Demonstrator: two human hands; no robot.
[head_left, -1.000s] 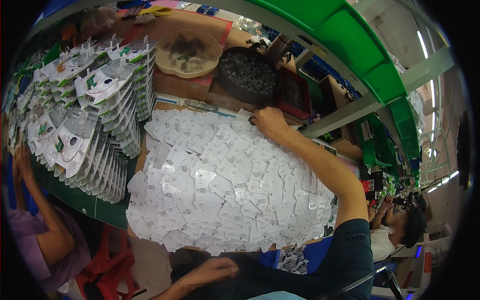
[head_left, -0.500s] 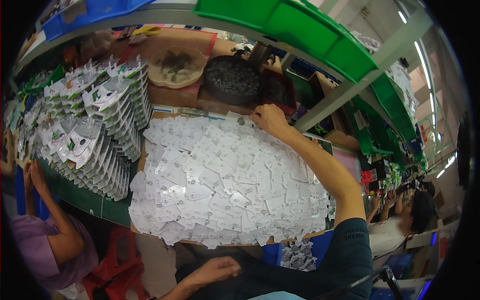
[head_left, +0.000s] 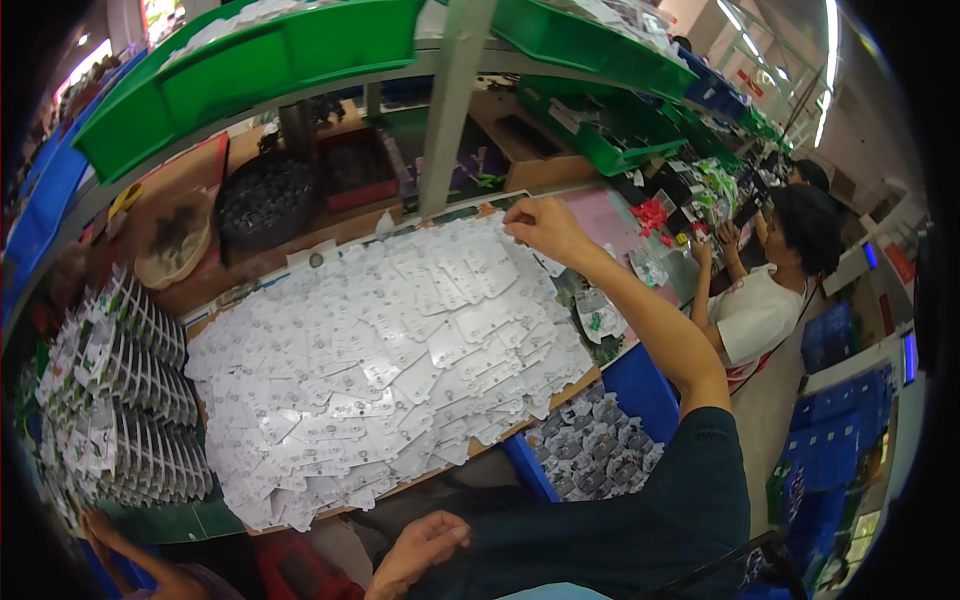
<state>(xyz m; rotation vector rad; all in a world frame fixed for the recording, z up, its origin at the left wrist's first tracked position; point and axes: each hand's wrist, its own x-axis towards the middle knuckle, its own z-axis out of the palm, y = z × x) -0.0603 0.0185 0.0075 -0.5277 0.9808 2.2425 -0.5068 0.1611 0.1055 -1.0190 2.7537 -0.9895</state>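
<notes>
A wide layer of overlapping flat white plastic parts (head_left: 400,340), each with a small round mark or hole, covers the board in front of me. My right hand (head_left: 548,228) reaches across to its far right corner. The fingers there are bent down and drawn together at the edge of the parts; whatever is between them is hidden. Close to my body, below the board's front edge, my left hand (head_left: 420,548) hangs over my lap. Its fingers are curled in with the thumb against them, and I cannot make out anything inside.
Tall stacks of white-and-green assemblies (head_left: 120,400) stand left. A round black tray (head_left: 265,205), a beige dish (head_left: 175,245) and a red bin (head_left: 355,170) line the back, beneath a shelf post (head_left: 455,110). A blue bin (head_left: 640,385) of bagged parts sits front right. Co-workers flank me.
The view has turned to the right. My right hand has shifted rightward along the far edge to the corner of the white parts. My left hand remains curled over my lap.
</notes>
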